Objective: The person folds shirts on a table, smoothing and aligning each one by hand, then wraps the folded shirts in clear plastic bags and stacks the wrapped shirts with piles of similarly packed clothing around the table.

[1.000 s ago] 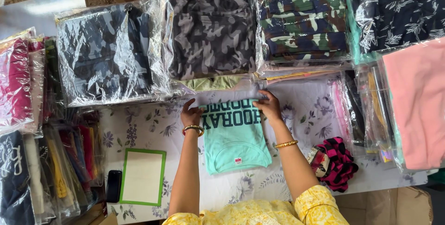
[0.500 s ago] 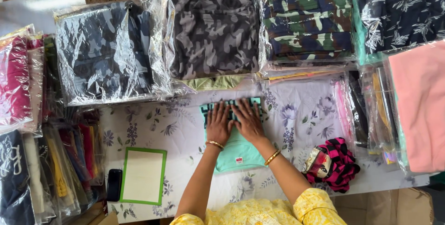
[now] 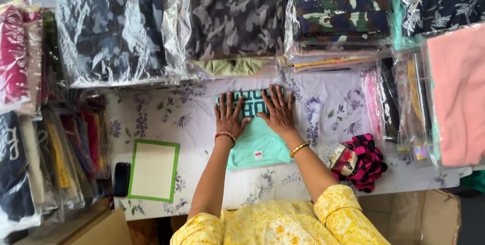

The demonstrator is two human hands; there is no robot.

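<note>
Both hands lie flat and open on a folded mint green shirt point(image 3: 257, 141) in the middle of the flowery table cloth point(image 3: 166, 118). Left hand point(image 3: 228, 116) and right hand point(image 3: 277, 111) press side by side on its dark print, fingers spread, gripping nothing. A small red label point(image 3: 258, 155) sits near the shirt's 6 o'clock edge. At 12 o'clock, shiny clear bags hold camouflage clothes point(image 3: 235, 15). At 3 o'clock lies a pink packet point(image 3: 457, 98), cut off by the edge. At 8 o'clock rests a green-edged card point(image 3: 153, 170). The print is mostly hidden under the hands.
</note>
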